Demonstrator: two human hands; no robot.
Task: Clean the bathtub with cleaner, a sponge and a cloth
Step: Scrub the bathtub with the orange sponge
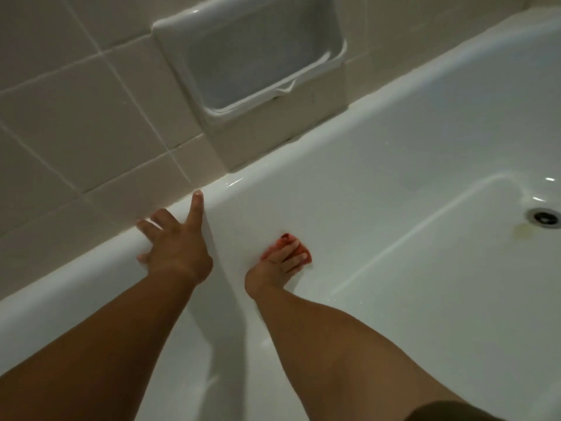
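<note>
The white bathtub (379, 165) fills the right and lower part of the head view. My left hand (176, 241) rests on the tub's far rim with its fingers spread flat and the thumb pointing along the edge. My right hand (280, 264) presses a small red sponge or cloth (305, 253) against the tub's inner wall, fingers laid over it; most of the red piece is hidden under the fingers. No cleaner bottle shows.
Beige wall tiles (76, 101) run behind the rim. A recessed white soap dish (252, 53) is set in the wall above the tub. The drain (545, 217) sits at the right edge, with a yellowish stain (522, 237) beside it.
</note>
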